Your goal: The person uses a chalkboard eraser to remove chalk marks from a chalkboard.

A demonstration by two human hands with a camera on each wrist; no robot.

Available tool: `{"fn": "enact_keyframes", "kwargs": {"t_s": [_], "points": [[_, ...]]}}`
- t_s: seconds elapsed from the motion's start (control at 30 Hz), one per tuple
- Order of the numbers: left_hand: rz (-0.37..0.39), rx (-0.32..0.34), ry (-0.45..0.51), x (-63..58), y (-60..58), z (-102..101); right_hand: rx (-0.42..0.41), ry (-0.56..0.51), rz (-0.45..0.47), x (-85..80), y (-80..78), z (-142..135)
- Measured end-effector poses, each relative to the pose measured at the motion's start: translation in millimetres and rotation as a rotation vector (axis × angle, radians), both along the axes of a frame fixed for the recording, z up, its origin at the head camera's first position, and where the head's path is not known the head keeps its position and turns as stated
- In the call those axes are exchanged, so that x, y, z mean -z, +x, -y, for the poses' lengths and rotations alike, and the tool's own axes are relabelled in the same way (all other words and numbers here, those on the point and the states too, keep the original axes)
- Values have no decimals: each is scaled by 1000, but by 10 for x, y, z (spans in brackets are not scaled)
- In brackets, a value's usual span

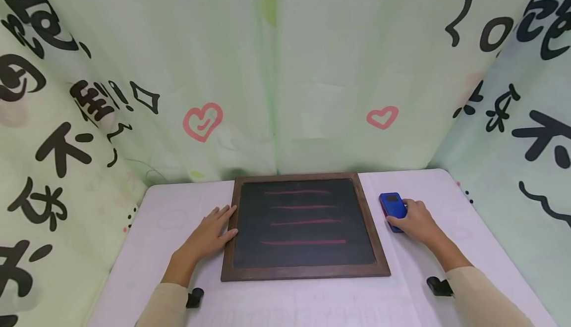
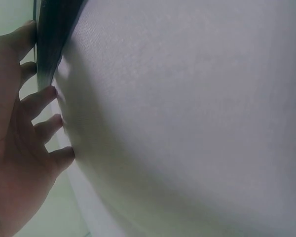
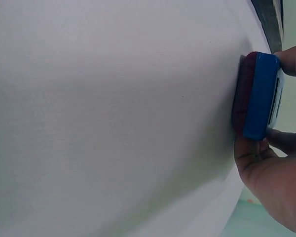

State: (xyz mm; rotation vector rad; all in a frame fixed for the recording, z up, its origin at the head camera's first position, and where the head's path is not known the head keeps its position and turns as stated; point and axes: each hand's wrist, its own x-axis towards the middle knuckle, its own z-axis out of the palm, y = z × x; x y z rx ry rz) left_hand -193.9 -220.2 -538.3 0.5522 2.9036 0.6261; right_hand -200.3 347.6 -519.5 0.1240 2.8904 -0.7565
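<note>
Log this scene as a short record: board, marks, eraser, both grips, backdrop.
board: dark, with a brown frame, lying on the table
marks: four pink lines across the board
eraser: blue with a dark red underside, right of the board
left grip: touches the frame's left side
right grip: holds the eraser by its sides
backdrop: pale green curtain

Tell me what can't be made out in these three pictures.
Head view: any print on the dark patch of the blue eraser, too small.
Left wrist view: most of the chalkboard, cut off by the top edge.
Right wrist view: the eraser's underside, turned toward the table.
</note>
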Motion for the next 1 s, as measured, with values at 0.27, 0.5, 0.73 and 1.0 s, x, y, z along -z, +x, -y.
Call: {"fn": "enact_keyframes", "kwargs": {"t_s": [0.27, 0.5, 0.73, 1.0], "points": [[6, -2, 14, 10, -10, 28, 4, -6, 15, -166, -63, 15], [2, 1, 18, 5, -3, 19, 0, -24, 1, -372, -91, -25], [-1, 4, 20, 37, -5, 21, -19, -39, -14, -516, -112, -24], [0, -2, 16, 60, -16, 27, -58, -44, -22, -537, -169, 99]]}}
